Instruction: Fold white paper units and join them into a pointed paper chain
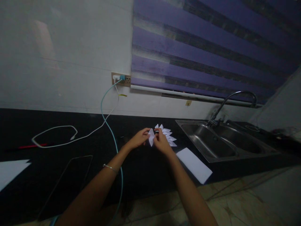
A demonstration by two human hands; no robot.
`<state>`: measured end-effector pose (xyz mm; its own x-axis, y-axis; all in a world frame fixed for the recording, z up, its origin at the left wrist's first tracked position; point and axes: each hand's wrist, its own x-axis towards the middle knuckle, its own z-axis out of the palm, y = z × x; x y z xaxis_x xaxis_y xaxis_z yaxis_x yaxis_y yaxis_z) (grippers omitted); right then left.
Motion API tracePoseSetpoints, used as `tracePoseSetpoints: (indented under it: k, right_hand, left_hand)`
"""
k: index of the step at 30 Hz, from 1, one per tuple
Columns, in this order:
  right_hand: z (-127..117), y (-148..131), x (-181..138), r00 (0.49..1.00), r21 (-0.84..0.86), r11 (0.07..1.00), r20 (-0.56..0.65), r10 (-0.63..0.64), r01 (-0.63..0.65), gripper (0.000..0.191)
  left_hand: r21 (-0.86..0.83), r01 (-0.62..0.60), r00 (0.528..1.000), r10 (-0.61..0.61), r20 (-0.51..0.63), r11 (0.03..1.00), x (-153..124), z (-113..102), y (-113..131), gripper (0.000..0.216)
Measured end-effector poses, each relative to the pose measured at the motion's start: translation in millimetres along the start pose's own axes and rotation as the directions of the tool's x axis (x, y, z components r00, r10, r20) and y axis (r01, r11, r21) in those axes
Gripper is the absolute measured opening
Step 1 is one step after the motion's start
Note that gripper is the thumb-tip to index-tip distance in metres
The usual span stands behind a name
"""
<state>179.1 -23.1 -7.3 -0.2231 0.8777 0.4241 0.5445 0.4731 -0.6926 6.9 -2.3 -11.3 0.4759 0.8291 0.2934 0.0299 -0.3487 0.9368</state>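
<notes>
A small piece of folded white paper (151, 137) is held up between my two hands above the black counter. My left hand (140, 138) pinches its left edge, fingers closed. On the opposite edge, my right hand (161, 141) grips it between thumb and fingers. Just behind and to the right of my right hand lies a cluster of pointed folded paper pieces (171, 138), partly hidden by that hand. Nearer to me, right of my right forearm, rests a stack of white paper strips (194, 164).
A steel double sink (211, 141) with a curved faucet (223, 105) is set in the counter at right. A teal cable (113, 133) and a white cable (90, 134) run from the wall outlet (127, 81). White sheets (11, 171) and a red pen-like object (29, 146) lie left.
</notes>
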Motion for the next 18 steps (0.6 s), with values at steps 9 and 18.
tracePoseSetpoints:
  k: [9,18]
  right_hand:
    - [9,-1,-2,0.999,-0.213,0.976,-0.021,-0.05,0.044,0.024]
    - [7,-1,0,0.991,-0.158,0.986,-0.115,-0.071,0.053,0.022]
  left_hand:
    - [0.316,0.027,0.994,0.008,-0.111,0.948,-2,10,7,0.032]
    - [0.359,0.008,0.983,0.058,-0.172,0.933,0,11,2,0.026]
